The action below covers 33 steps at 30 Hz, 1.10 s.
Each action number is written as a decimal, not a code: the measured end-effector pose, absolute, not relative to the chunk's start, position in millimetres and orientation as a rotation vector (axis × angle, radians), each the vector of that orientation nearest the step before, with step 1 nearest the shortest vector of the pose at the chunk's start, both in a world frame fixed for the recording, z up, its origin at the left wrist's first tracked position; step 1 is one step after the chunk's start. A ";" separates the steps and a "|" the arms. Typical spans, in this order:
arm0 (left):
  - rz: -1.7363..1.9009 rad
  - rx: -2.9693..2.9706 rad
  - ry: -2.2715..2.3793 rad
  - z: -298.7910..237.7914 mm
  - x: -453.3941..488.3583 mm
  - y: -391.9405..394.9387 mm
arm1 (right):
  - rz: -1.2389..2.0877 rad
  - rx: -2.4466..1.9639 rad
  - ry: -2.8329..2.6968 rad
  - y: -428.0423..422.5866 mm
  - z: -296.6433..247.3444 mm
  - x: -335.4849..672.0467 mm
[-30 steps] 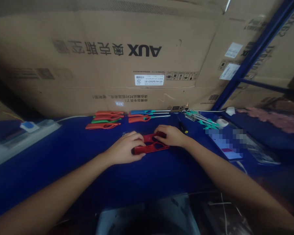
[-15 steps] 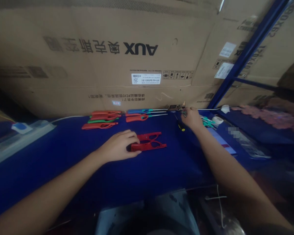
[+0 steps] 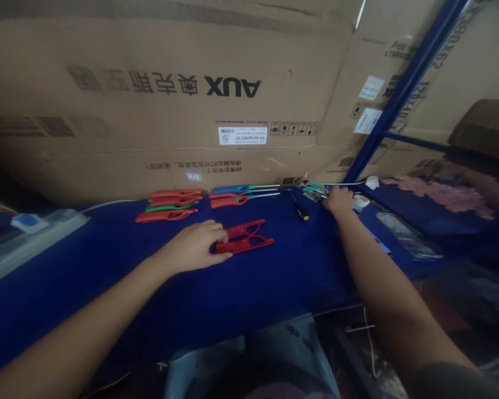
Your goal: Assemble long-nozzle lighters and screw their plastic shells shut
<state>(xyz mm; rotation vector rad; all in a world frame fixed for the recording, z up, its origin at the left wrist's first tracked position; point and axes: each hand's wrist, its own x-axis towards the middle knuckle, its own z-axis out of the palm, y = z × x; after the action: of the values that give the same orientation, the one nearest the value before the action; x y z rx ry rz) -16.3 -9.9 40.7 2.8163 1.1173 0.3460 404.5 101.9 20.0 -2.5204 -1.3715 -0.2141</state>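
Note:
My left hand [image 3: 199,244] is closed around the near ends of two red lighter casing halves [image 3: 247,244], which lie side by side with their trigger loops pointing right. At the back right, my right hand [image 3: 339,199] bends down among lighter nozzle parts with metal rods and teal ends [image 3: 315,191]. Its fingers are curled, and what they pinch, if anything, is hidden. A screwdriver [image 3: 301,210] with a black and yellow handle lies left of that hand.
Orange lighter casings [image 3: 166,216] and a green one lie at the back left. Blue and orange lighters [image 3: 233,190] with metal nozzles lie beside them. A cardboard wall [image 3: 149,122] stands behind the blue table [image 3: 149,299]. A power strip [image 3: 41,238] is at left, a blue post [image 3: 399,105] at right.
My right hand has moved right across the nozzle parts, uncovering those on the left and the screwdriver. My left hand keeps its hold on the red casing halves. The view has shifted slightly.

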 end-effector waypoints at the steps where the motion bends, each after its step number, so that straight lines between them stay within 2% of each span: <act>1: 0.344 2.806 1.114 40.9 -17.5 -9.4 | -0.219 -2.514 -1.372 102.3 19.2 405.7; 13: 0.334 2.750 1.071 39.6 -17.7 -8.5 | -0.263 -2.338 -1.386 91.1 29.4 399.7; 19: 0.259 2.710 1.088 47.0 -13.9 -5.8 | -0.308 -1.974 -1.562 81.6 47.2 379.6; 23: 0.211 2.712 1.087 54.1 -8.6 -2.7 | -0.161 -1.640 -1.839 71.4 54.2 347.3; 28: 0.274 2.718 1.077 48.3 -7.0 -2.9 | 0.026 -1.269 -2.138 45.4 39.4 298.7; 33: 0.461 2.717 1.037 29.0 -11.0 -3.9 | 0.077 -1.132 -2.225 35.8 17.6 282.9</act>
<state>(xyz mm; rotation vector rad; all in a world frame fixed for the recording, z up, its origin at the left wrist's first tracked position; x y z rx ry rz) -11.0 -3.9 29.0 2.7171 1.0369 0.4614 282.9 35.8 17.6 -1.1316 -2.2247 0.0775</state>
